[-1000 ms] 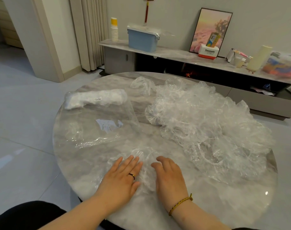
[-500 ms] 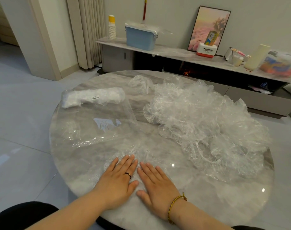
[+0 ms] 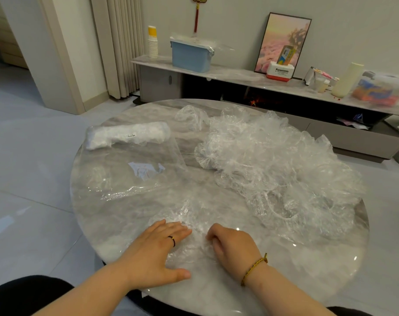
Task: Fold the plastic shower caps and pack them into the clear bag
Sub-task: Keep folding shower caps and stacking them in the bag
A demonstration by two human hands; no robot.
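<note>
Your left hand (image 3: 157, 249) lies flat, fingers straight and together, palm pressing one shower cap (image 3: 191, 226) onto the round marble table (image 3: 98, 224) at the near edge; dark ring on one finger; your right hand (image 3: 233, 246) is just beside it, fingers curled in and bunching the film of the same cap, braided bracelet at the wrist; cap is crumpled, spread between and under both hands, partly flattened; pile of loose caps (image 3: 273, 160) fills the right half of the table, heaped and unfolded, its near edge close to the right hand but not touching it; clear bag (image 3: 134, 169) lies flat on the left half, well apart from both hands, mouth side toward you; white bundle (image 3: 127, 135) with a small barcode label sits along the bag's far end, can't tell whether inside or on top; behind the table a low shelf (image 3: 239, 75) holds a blue box (image 3: 190, 58), a stack of paper cups (image 3: 153, 45) and a framed picture (image 3: 282, 39) leaning on the wall
</note>
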